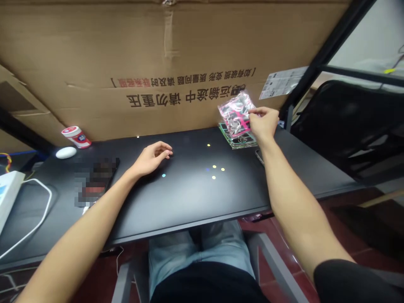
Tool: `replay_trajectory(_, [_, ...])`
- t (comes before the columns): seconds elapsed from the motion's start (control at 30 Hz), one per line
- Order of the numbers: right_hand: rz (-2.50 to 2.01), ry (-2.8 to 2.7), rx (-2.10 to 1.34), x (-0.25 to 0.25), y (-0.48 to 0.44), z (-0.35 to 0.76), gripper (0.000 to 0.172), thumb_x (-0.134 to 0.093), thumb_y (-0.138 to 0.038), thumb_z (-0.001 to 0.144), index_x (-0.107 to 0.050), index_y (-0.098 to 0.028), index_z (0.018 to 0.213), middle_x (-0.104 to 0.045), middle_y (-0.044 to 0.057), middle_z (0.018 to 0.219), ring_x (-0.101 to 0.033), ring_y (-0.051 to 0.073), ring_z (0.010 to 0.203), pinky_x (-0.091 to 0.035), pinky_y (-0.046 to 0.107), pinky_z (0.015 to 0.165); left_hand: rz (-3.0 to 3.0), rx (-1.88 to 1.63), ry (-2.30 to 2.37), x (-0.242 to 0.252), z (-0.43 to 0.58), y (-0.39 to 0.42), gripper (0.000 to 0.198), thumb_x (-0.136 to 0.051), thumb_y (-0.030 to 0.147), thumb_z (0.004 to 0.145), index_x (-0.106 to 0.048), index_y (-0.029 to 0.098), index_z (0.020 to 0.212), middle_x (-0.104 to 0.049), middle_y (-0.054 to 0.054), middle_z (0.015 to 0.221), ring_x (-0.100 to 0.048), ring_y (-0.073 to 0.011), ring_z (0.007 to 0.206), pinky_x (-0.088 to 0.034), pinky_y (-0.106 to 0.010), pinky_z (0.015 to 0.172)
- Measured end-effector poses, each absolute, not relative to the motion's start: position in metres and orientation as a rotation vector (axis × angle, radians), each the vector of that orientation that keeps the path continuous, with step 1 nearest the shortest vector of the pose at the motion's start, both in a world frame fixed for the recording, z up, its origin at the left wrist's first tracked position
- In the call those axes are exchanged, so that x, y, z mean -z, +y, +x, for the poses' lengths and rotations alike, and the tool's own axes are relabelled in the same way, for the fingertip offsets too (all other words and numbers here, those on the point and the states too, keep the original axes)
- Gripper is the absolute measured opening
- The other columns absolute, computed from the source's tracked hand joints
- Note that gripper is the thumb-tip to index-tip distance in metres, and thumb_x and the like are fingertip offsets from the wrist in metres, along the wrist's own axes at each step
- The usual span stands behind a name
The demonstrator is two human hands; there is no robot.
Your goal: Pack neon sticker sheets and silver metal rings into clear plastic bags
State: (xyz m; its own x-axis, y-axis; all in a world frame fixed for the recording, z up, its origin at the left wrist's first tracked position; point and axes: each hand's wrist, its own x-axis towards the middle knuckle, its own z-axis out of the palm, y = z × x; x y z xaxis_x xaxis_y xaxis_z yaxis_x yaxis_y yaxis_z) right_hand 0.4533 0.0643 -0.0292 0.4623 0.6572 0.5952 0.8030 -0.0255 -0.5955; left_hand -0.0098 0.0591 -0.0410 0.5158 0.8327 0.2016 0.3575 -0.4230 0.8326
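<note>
My right hand (264, 122) pinches the right edge of a clear plastic packet (236, 113) with pink and silvery contents. The packet is raised and tilted over a stack of similar flat packets (244, 142) with green and dark edges, partly hidden by it. Loosely curled, my left hand (153, 158) hovers over or rests on the black table (186, 202), with a gap between thumb and fingers and nothing visible in it. A small light-blue dot (163, 175) is near it. Several yellow dots (214, 166) and a dark blue dot (207, 170) are scattered near the middle.
A large cardboard sheet (142, 50) stands behind the table. On the left are a red-and-white canister (76, 137), a white oval object (66, 152), a blurred dark device (99, 179), and a white cable (47, 206). A dark chair back (347, 126) is at the right.
</note>
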Motion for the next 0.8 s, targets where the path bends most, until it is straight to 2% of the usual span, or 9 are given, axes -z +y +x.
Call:
replay_trajectory(0.13, [-2.081,-1.24,0.127,0.042,0.053,0.459,0.032,-0.07,-0.024,0.089,-0.083,-0.017,0.118,-0.076,0.02,0.127,-0.069,0.036,0.117,-0.057,0.057,0.107,2.185,-0.74,1.032,0.039,-0.009,0.055,0.041,-0.065,0.059,0.104,-0.073,0.022,0.12,-0.083,-0.01,0.116,-0.08,-0.0268,0.102,-0.063,-0.048,0.1])
replay_trajectory(0.23, [-2.2,-1.338,0.216,0.045,0.05,0.45,0.03,-0.069,-0.019,0.087,-0.085,-0.018,0.113,-0.072,0.02,0.137,-0.06,0.041,0.132,-0.051,0.064,0.11,2.476,-0.666,1.064,0.039,-0.011,0.055,0.037,-0.058,0.053,0.107,-0.075,0.023,0.123,-0.081,-0.01,0.125,-0.076,-0.0301,0.114,-0.06,-0.053,0.109])
replay_trajectory(0.33, [-2.2,-1.391,0.213,0.042,0.052,0.444,0.027,-0.062,-0.014,0.089,-0.086,-0.017,0.101,-0.078,0.019,0.12,-0.061,0.04,0.129,-0.048,0.067,0.11,2.686,-0.568,1.009,0.041,-0.013,0.055,0.041,-0.055,0.048,0.109,-0.073,0.022,0.133,-0.074,-0.013,0.146,-0.066,-0.0335,0.141,-0.05,-0.058,0.126])
replay_trajectory(0.4, [-2.195,-1.408,0.225,0.038,0.053,0.443,0.03,-0.057,-0.013,0.094,-0.086,-0.015,0.1,-0.079,0.019,0.112,-0.062,0.041,0.128,-0.046,0.068,0.112,2.713,-0.51,1.012,0.042,-0.014,0.055,0.046,-0.052,0.048,0.11,-0.07,0.021,0.142,-0.067,-0.015,0.157,-0.059,-0.0334,0.151,-0.046,-0.058,0.131])
replay_trajectory(0.57, [-1.933,-1.5,0.448,0.025,0.055,0.431,0.03,-0.052,-0.017,0.101,-0.081,-0.015,0.108,-0.077,0.02,0.13,-0.058,0.039,0.14,-0.027,0.073,0.13,2.723,-0.434,1.041,0.041,-0.013,0.052,0.055,-0.047,0.052,0.113,-0.066,0.017,0.151,-0.062,-0.017,0.165,-0.054,-0.0321,0.158,-0.043,-0.055,0.136])
replay_trajectory(0.63, [-1.661,-1.614,0.451,0.023,0.053,0.412,0.029,-0.052,-0.019,0.103,-0.08,-0.018,0.111,-0.076,0.018,0.133,-0.06,0.036,0.14,-0.034,0.066,0.131,2.722,-0.415,1.05,0.04,-0.012,0.051,0.058,-0.045,0.054,0.113,-0.065,0.017,0.153,-0.06,-0.017,0.167,-0.053,-0.0318,0.16,-0.041,-0.054,0.137])
replay_trajectory(0.7, [-1.386,-1.746,0.314,0.025,0.049,0.382,0.03,-0.053,-0.024,0.106,-0.08,-0.02,0.117,-0.075,0.018,0.139,-0.064,0.033,0.139,-0.046,0.056,0.127,2.717,-0.37,1.059,0.04,-0.012,0.05,0.061,-0.044,0.057,0.114,-0.062,0.017,0.158,-0.055,-0.018,0.171,-0.049,-0.0321,0.164,-0.038,-0.054,0.139])
replay_trajectory(0.73, [-1.28,-1.851,0.206,0.028,0.046,0.366,0.031,-0.054,-0.029,0.108,-0.079,-0.023,0.126,-0.071,0.015,0.151,-0.062,0.032,0.145,-0.046,0.056,0.129,2.713,-0.338,1.062,0.041,-0.012,0.049,0.064,-0.044,0.058,0.114,-0.06,0.018,0.161,-0.051,-0.018,0.175,-0.045,-0.0326,0.167,-0.036,-0.055,0.14])
replay_trajectory(0.8, [-1.163,-2.08,0.002,0.039,0.041,0.334,0.045,-0.059,-0.04,0.109,-0.07,-0.026,0.15,-0.053,0.012,0.175,-0.049,0.033,0.162,-0.039,0.058,0.136,2.701,-0.264,1.066,0.042,-0.012,0.047,0.07,-0.043,0.063,0.114,-0.052,0.021,0.169,-0.039,-0.017,0.183,-0.034,-0.0342,0.173,-0.028,-0.058,0.143])
